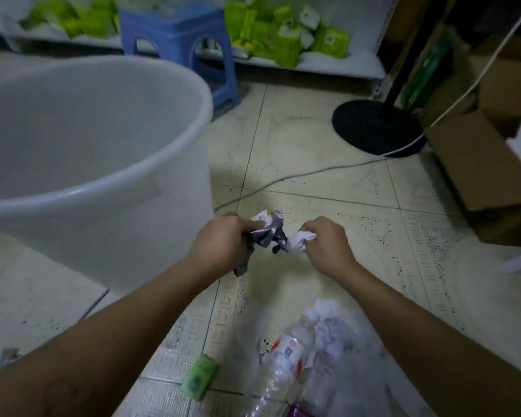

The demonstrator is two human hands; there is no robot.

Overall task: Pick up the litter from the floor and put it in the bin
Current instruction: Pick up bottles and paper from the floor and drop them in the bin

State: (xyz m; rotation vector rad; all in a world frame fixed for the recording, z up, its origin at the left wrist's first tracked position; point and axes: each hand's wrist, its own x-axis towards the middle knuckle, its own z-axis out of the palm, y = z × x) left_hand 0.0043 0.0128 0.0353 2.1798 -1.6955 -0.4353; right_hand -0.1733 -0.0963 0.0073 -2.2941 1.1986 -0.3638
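Pale speckled floor tiles (328,182) spread under both arms. Above them, the left hand (220,243) is closed around a crumpled grey-and-white wrapper (268,231), and just right of it the right hand (325,243) pinches a white paper wad (300,239). Nearer lie a crushed clear bottle (286,353), crumpled white paper (334,326) and a small green packet (199,376). A big white bin (97,188) stands at left, a blue stool (178,40) beyond it.

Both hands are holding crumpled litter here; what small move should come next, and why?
Probably swing the left hand and right hand leftward over the white bin and release: each already grips crumpled paper, and the open rim sits just beside them.
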